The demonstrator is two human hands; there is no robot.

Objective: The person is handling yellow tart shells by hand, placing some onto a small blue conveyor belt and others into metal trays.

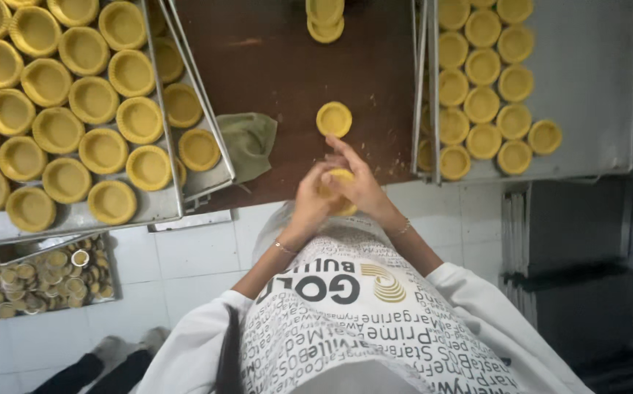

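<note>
Head view is looking straight down on two bare hands meeting at the edge of a dark brown wooden table [287, 58]. Both the left hand [311, 198] and the right hand [360, 182] are closing together around one small round yellow pastry shell [340, 177], fingers curling over its rim, so only a sliver of the dough is showing between them.

Just beyond the fingertips, a single finished shell [333, 119] of the same pale yellow dough is sitting alone on the wood, shallow and cup-shaped with a raised edge. Farther out, a short stack of shells [325, 18] is standing.

Out past the left hand, a flat grey metal tray [145, 208] is holding close rows of moulded shells, overlapping a second tray [214, 175] beneath it; a crumpled olive-green cloth [251, 142] is lying beside them. Out past the right hand, another grey metal tray [594, 80] is carrying flatter yellow dough rounds [483, 102] in columns, about half filled.

Below the left-side trays, a low bin [108, 273] of small round metal moulds is resting on the white tiled floor.
</note>
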